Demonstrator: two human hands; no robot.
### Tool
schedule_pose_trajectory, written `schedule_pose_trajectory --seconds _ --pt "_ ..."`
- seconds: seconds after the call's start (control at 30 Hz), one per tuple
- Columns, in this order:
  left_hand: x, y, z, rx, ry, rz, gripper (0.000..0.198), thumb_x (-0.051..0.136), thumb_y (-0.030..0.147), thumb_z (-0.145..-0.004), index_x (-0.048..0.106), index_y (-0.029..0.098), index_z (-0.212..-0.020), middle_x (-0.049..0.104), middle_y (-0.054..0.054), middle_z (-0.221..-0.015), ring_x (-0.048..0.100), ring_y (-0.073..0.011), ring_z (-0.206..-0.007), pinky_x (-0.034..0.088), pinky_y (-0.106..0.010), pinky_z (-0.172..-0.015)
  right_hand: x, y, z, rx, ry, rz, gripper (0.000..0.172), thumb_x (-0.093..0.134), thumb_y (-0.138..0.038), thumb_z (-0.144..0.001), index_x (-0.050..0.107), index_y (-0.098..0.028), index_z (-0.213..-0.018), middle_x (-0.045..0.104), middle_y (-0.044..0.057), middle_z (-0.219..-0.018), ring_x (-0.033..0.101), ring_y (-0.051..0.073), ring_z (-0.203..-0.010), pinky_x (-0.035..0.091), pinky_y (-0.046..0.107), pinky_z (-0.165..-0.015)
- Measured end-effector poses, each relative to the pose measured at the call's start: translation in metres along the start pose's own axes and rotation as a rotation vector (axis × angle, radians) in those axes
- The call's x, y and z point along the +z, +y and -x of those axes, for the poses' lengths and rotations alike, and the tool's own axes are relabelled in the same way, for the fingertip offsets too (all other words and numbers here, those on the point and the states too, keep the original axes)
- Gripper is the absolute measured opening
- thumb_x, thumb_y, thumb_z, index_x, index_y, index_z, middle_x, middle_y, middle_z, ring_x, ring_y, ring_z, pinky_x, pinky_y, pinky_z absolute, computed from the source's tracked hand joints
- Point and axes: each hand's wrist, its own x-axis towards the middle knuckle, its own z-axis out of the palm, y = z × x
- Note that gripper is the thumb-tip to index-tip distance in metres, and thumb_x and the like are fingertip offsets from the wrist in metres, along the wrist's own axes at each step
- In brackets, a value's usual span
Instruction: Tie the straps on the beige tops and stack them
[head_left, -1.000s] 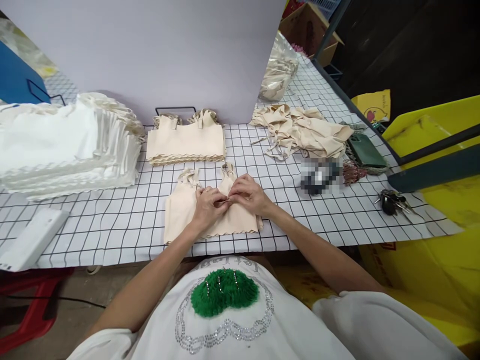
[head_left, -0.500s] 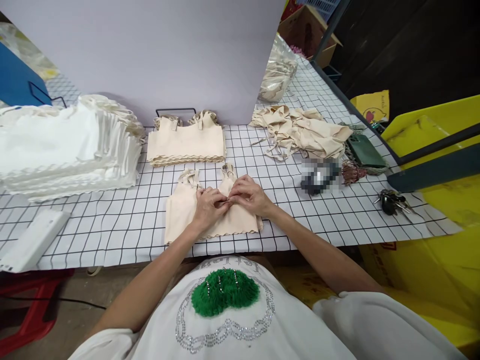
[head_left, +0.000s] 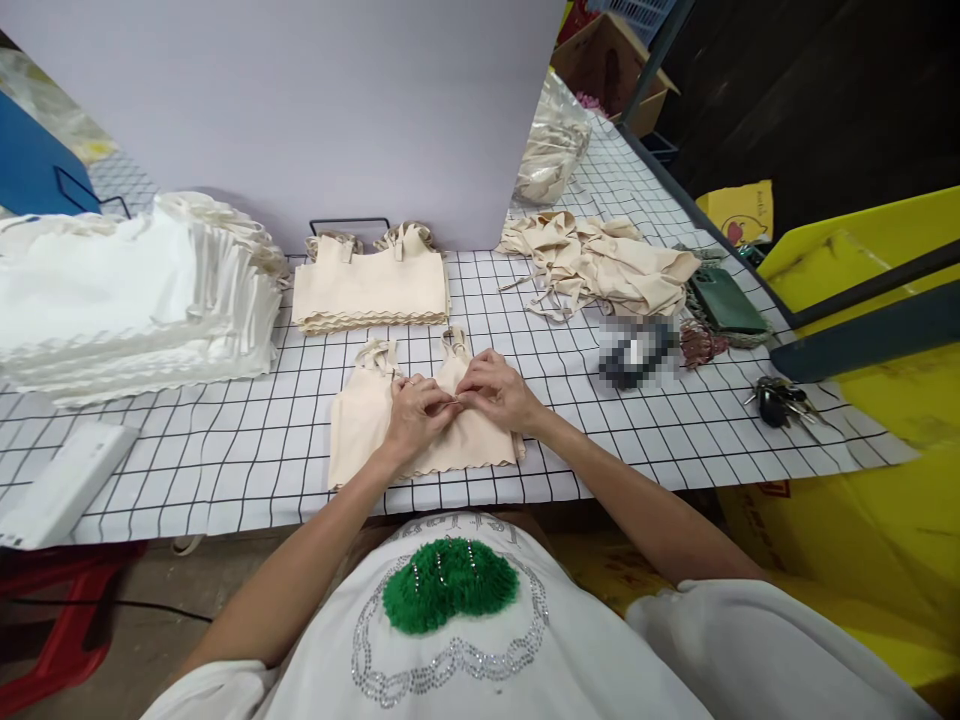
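Lying on the tabletop (head_left: 600,440), near the front edge: look at the beige garment (head_left: 484,440). Gripped at its upper edge by left hand (head_left: 414,412) and right hand (head_left: 501,393), both closed in fine pinch; cannot tell which small bit exactly. Should handle light, soft, limp, probably not slippery; better take by edge, without pulling thin straps (head_left: 455,340).

The beige strapped garment (head_left: 480,442) lies flat beneath my left hand (head_left: 416,412) and right hand (head_left: 501,392), wavy hem (head_left: 469,467) nearer me, straps (head_left: 379,353) beyond.
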Motion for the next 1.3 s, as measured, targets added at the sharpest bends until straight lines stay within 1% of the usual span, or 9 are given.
schedule_pose_trajectory --seconds 0.33,0.53,0.77,0.83,0.9,0.97,1.03,1.17,1.3 --pt "-0.001 0.002 0.001 0.000 0.020 0.056 0.026 0.071 0.042 -0.087 0.076 0.027 -0.067 0.062 0.000 -0.062 0.054 -0.0208 -0.074 0.031 -0.044 -0.091 -0.003 -0.003 -0.001 -0.061 -0.036 0.108 0.014 0.062 -0.015 -0.089 0.069 -0.022 -0.080 0.066 0.005 -0.078 0.052 0.027 -0.099 0.040 0.047 -0.088" --pt "-0.002 0.001 0.001 0.011 0.034 0.074 0.027 0.072 0.040 -0.086 0.074 0.026 -0.063 0.061 0.000 -0.062 0.052 -0.0200 -0.073 0.031 -0.044 -0.090 -0.006 -0.006 -0.005 -0.106 -0.091 0.174 0.018 0.056 -0.013 -0.091 0.067 -0.021 -0.079 0.065 0.007 -0.081 0.051 0.029 -0.102 0.039 0.050 -0.090" --pt "-0.002 0.003 0.001 -0.005 0.024 0.053 0.020 0.076 0.031 -0.084 0.075 0.025 -0.066 0.063 0.000 -0.063 0.054 -0.0206 -0.075 0.032 -0.043 -0.088 -0.015 -0.004 -0.006 -0.174 -0.227 0.254 0.026 0.050 -0.013 -0.095 0.066 -0.020 -0.077 0.065 0.006 -0.080 0.050 0.027 -0.100 0.027 0.062 -0.102" --pt "-0.003 0.005 0.000 -0.030 -0.021 0.031 0.017 0.077 0.030 -0.084 0.075 0.024 -0.068 0.065 0.000 -0.065 0.055 -0.0209 -0.076 0.032 -0.042 -0.089 -0.023 -0.001 -0.015 -0.143 -0.306 0.222 0.022 0.053 -0.019 -0.095 0.069 -0.020 -0.079 0.065 0.006 -0.079 0.049 0.026 -0.096 0.026 0.062 -0.103" --pt "-0.004 0.008 -0.002 -0.063 -0.073 -0.002 0.014 0.077 0.029 -0.083 0.075 0.023 -0.071 0.069 0.000 -0.071 0.057 -0.0211 -0.078 0.033 -0.042 -0.090 -0.036 0.002 -0.030 -0.069 -0.383 0.193 0.020 0.061 -0.031 -0.094 0.072 -0.019 -0.082 0.063 0.005 -0.078 0.048 0.024 -0.090 0.030 0.058 -0.100" --pt "-0.007 0.011 -0.005 -0.097 -0.110 -0.033 0.011 0.077 0.028 -0.083 0.075 0.021 -0.074 0.072 -0.001 -0.077 0.059 -0.0214 -0.081 0.035 -0.041 -0.090 -0.051 0.005 -0.048 0.001 -0.413 0.199 0.029 0.062 -0.042 -0.093 0.073 -0.018 -0.082 0.058 0.005 -0.074 0.046 0.022 -0.086 0.033 0.052 -0.097" --pt "-0.010 0.014 -0.008 -0.122 -0.142 -0.047 0.009 0.077 0.027 -0.081 0.075 0.020 -0.076 0.074 -0.002 -0.080 0.061 -0.0220 -0.083 0.038 -0.040 -0.089 -0.063 0.007 -0.067 0.017 -0.385 0.233 0.040 0.056 -0.048 -0.096 0.071 -0.017 -0.075 0.052 0.003 -0.067 0.044 0.022 -0.085 0.031 0.052 -0.098" --pt "-0.011 0.016 -0.015 -0.134 -0.184 -0.056 0.006 0.077 0.023 -0.080 0.075 0.019 -0.076 0.076 -0.004 -0.081 0.065 -0.0231 -0.083 0.042 -0.037 -0.081 -0.072 0.011 -0.099 -0.029 -0.303 0.317 0.050 0.045 -0.044 -0.101 0.062 -0.017 -0.064 0.048 0.001 -0.060 0.043 0.022 -0.086 0.026 0.055 -0.102" --pt "-0.011 0.015 -0.016 -0.130 -0.188 -0.113 0.008 0.078 0.025 -0.080 0.075 0.018 -0.082 0.076 -0.005 -0.087 0.067 -0.0253 -0.087 0.047 -0.039 -0.083 -0.064 0.024 -0.112 0.049 -0.288 0.317 0.037 0.054 -0.034 -0.096 0.067 -0.017 -0.067 0.057 0.004 -0.064 0.050 0.023 -0.090 0.036 0.050 -0.099"
